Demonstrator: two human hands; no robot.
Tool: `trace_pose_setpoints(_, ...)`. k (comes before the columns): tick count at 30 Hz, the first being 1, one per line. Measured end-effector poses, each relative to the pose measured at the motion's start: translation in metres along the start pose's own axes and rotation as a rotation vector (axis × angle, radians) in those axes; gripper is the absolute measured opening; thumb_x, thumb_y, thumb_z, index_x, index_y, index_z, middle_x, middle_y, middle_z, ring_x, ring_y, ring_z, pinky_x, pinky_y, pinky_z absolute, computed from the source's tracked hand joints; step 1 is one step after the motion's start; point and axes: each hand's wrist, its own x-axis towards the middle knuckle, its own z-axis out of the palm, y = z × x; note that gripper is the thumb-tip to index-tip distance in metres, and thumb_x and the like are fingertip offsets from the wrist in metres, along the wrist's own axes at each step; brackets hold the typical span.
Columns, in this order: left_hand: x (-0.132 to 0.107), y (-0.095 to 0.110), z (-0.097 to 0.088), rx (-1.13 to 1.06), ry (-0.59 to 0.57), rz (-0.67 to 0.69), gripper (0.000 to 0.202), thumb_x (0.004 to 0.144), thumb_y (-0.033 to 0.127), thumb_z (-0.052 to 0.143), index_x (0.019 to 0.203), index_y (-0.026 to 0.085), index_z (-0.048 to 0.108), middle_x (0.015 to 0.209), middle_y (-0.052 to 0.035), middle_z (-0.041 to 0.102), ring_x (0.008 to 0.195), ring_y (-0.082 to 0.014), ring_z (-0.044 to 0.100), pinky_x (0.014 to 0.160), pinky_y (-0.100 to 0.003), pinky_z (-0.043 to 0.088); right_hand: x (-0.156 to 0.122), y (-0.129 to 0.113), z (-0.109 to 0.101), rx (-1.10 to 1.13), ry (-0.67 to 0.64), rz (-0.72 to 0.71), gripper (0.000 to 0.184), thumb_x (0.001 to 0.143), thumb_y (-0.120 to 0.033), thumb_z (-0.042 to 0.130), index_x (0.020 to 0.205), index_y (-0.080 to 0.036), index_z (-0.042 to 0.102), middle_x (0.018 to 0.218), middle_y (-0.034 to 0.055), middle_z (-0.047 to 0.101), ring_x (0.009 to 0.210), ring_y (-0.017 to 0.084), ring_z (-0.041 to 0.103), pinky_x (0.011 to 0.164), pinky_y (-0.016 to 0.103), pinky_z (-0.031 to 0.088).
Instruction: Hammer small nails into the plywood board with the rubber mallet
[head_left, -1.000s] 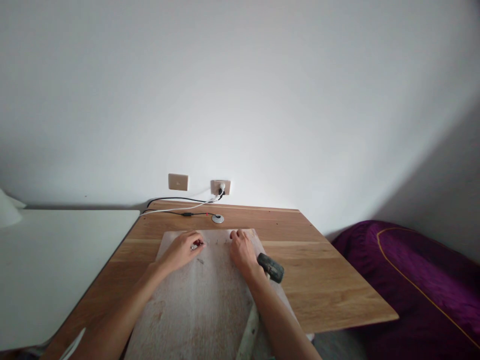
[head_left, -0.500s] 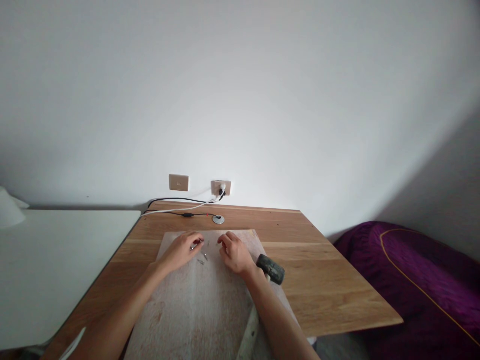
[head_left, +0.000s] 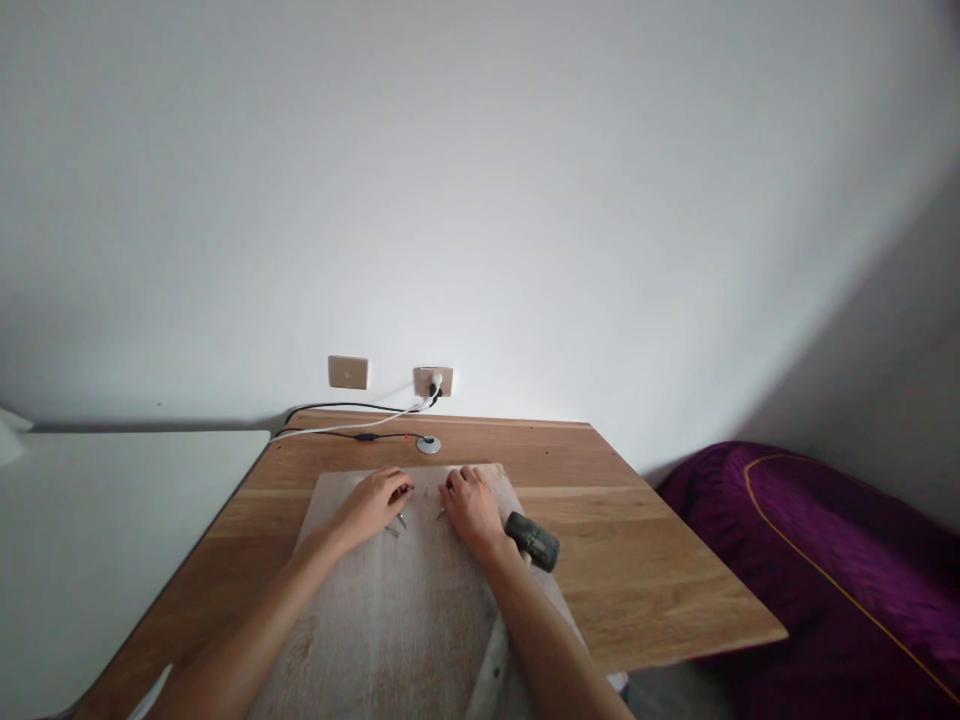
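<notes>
Small nails (head_left: 397,524) are lying on a pale wooden board (head_left: 390,610), between the two hands and near the board's far edge (they are too small to count). Compared with half a second ago, the right hand (head_left: 470,506) is sitting a little closer to the left hand (head_left: 373,503), and a nail is now showing just beside its fingertips where earlier none was clear there; the whole view is also sitting slightly lower and to the left than before.

The left hand is resting palm down on the board, fingers curled and drawn together toward the thumb at the tips; whether it is pinching a nail cannot be told. The right hand is lying knuckles up, fingers loosely bent and close together, tips touching the board, with nothing visibly in its grip. Both forearms are reaching forward from the bottom edge, angling in toward each other.

A hammer (head_left: 531,541) is lying on the board just beside the right wrist, its dark head pointing right and its pale handle running back under the forearm. The board is lying on a wooden counter (head_left: 637,560). At the counter's far edge, cables (head_left: 352,432) are running to a wall socket (head_left: 433,381). A purple bed (head_left: 825,560) is standing to the right.
</notes>
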Motion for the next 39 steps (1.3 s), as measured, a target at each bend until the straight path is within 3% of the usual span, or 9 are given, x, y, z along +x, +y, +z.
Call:
trace_pose_setpoints(5,-0.005,-0.004,0.0,-0.015,0.015,0.028,0.017,0.097,0.022,0.057,0.099,0.023,0.073,0.097,-0.0043,0.071,0.096,-0.0209,0.07,0.086,-0.028,0.049,0.001,0.002,0.002,-0.019,-0.018,-0.012,0.015,0.102,-0.027,0.059,0.104,-0.019,0.072,0.111,0.0103,0.072,0.109,0.023,0.062,0.092,0.03,0.044)
trace_pose_setpoints(17,-0.001,-0.007,0.004,0.072,0.04,0.084,0.014,0.098,0.016,0.058,0.093,0.021,0.071,0.093,-0.0031,0.069,0.093,-0.0199,0.067,0.085,-0.029,0.048,0.001,0.004,0.007,-0.003,0.006,-0.084,0.02,0.103,-0.018,0.052,0.102,-0.02,0.072,0.107,0.0103,0.072,0.105,0.024,0.062,0.089,0.031,0.045)
trace_pose_setpoints(25,-0.001,-0.008,0.006,0.142,0.061,0.107,0.013,0.097,0.013,0.062,0.091,0.021,0.07,0.093,-0.0031,0.068,0.094,-0.0209,0.066,0.086,-0.032,0.047,0.001,0.004,0.009,0.101,0.064,-0.158,0.021,0.096,-0.008,0.052,0.103,-0.018,0.069,0.104,0.0109,0.069,0.101,0.023,0.062,0.09,0.031,0.046)
trace_pose_setpoints(33,-0.001,-0.007,0.003,0.186,0.058,0.12,0.012,0.096,0.012,0.063,0.088,0.021,0.065,0.092,-0.0033,0.067,0.092,-0.0214,0.063,0.084,-0.033,0.046,-0.002,0.0,0.006,0.253,0.045,-0.377,0.014,0.091,-0.01,0.058,0.093,-0.02,0.067,0.09,0.0037,0.065,0.087,0.018,0.06,0.082,0.028,0.047)
trace_pose_setpoints(39,0.001,-0.007,0.006,0.187,0.098,0.085,0.013,0.096,0.02,0.065,0.084,0.021,0.061,0.088,-0.0025,0.064,0.089,-0.0222,0.061,0.08,-0.033,0.045,-0.002,0.0,0.009,0.24,0.082,-0.392,0.021,0.1,-0.02,0.056,0.116,-0.018,0.069,0.108,0.0101,0.064,0.103,0.023,0.058,0.096,0.037,0.047)
